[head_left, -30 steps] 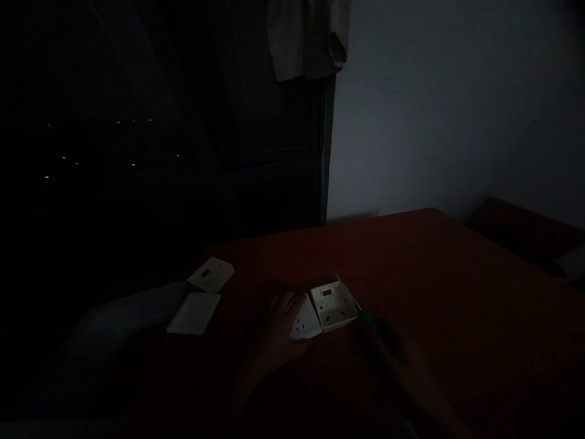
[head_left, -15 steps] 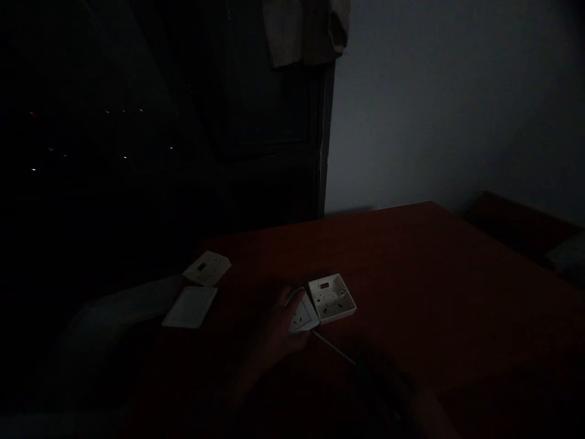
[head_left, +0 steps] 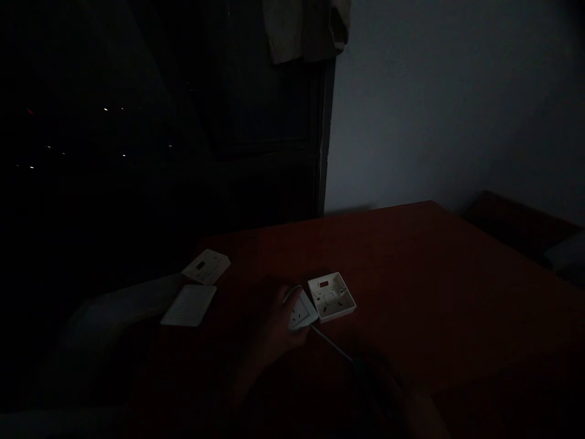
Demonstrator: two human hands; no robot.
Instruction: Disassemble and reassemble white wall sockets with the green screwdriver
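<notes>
Left hand (head_left: 272, 332) grasping white socket plate (head_left: 303, 312), right hand (head_left: 388, 384) on screwdriver (head_left: 333, 342)

Thumb on near edge of socket plate, fingers over far-left side; slotted face up, slightly tilted. Right hand lies nearer the wearer and to the right of that grip, very dark; looks closed round the handle end, finger detail lost in shadow. Thin shaft runs from it up-left to the near right corner of socket plate; tip at or just under that edge, exact contact can't tell.

Open box (head_left: 339, 314), white, just right of left-hand grip, hollow side up, slot and holes in its floor. Second box (head_left: 208, 266), left of and beyond grip, hollow side down. Blank-looking panel (head_left: 189, 306), flat, left of grip, just in front of second box. All on reddish table (head_left: 411, 262). Beyond grip: pale wall (head_left: 434, 110), to its left hanging cloth (head_left: 306, 30). Scene dim.
</notes>
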